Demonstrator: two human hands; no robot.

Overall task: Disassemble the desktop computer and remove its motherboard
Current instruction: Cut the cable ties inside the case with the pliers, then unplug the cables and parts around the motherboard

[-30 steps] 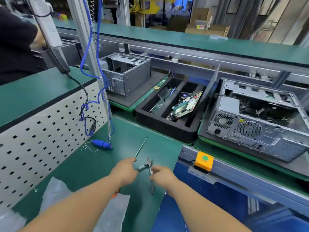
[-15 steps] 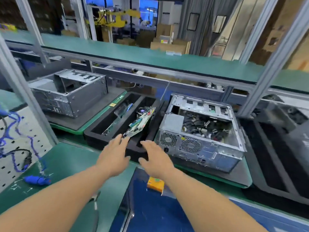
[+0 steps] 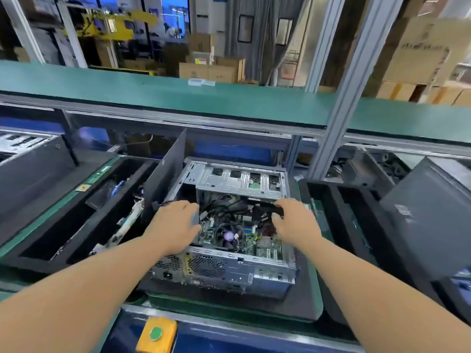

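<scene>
Two bare hands reach into the open computer case [image 3: 224, 271], which lies on its side on a dark mat [image 3: 303, 301] on the green conveyor, rear panel with fan grilles facing the person. Left hand [image 3: 175, 225] rests over the left part of the case, fingers spread and mostly straight, thumb side against a grey block inside; no clear grasp seen, so I read it as released. Right hand [image 3: 293, 222] is over the right part of the case, fingers curled down among the black cables [image 3: 229, 202]; whether they actually grasp a cable cannot be told. Motherboard [image 3: 244, 238] sits in the floor of the case between the two hands, green, with a round cooler fan [image 3: 229, 236] showing near its middle. Dark side panel [image 3: 165, 177] stands upright just left of the case. Left again, a black foam tray [image 3: 66, 240] holds loose circuit boards. Yellow button box [image 3: 156, 335] with green button sits on the near rail. Frame slightly blurred.
</scene>
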